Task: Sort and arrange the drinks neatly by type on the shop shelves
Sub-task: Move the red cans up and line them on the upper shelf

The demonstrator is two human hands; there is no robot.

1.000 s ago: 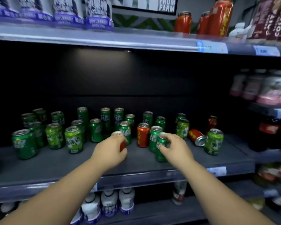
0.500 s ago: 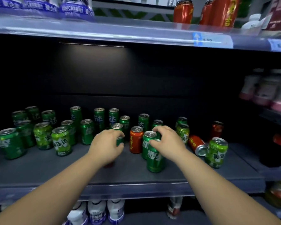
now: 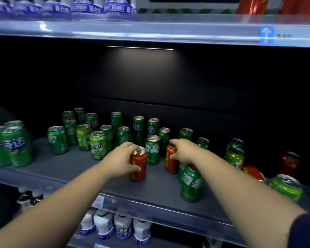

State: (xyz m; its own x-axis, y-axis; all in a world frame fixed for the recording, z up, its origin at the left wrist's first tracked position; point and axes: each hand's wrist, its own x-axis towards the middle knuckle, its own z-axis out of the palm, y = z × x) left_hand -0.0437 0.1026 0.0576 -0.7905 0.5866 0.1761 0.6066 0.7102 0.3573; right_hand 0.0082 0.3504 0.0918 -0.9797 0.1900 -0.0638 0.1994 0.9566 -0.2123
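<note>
Overhead, a thin light strip (image 3: 140, 47) glows under the upper shelf (image 3: 150, 31), above a black back panel (image 3: 186, 83). The dark grey middle shelf (image 3: 75, 169) below carries the cans, and a clear price rail (image 3: 150, 208) caps its front edge.

Red cans on it number four. The left hand (image 3: 121, 159) wraps fingers and thumb round the near red can (image 3: 138, 166), which is upright midway along the shelf, toward the front edge. The right hand (image 3: 183, 151) clasps the far red can (image 3: 170, 162) at its top and side. That can is just to the right and a little deeper in, with one green Sprite can (image 3: 152, 149) standing between the two. A toppled red can (image 3: 252, 172) lies on its side toward the right end, and the back red can (image 3: 291, 163) stands behind it.

Green cans (image 3: 98, 144) come to about two dozen, all upright, spread from the left end to the right front corner; overlaps keep the tally loose. Blurred purple-labelled bottles (image 3: 86, 8) line the upper shelf, five showing. Four white bottles (image 3: 123, 228) stand in a row beneath the front edge. A dark sleeve (image 3: 305, 231) covers the right arm at the picture's corner.
</note>
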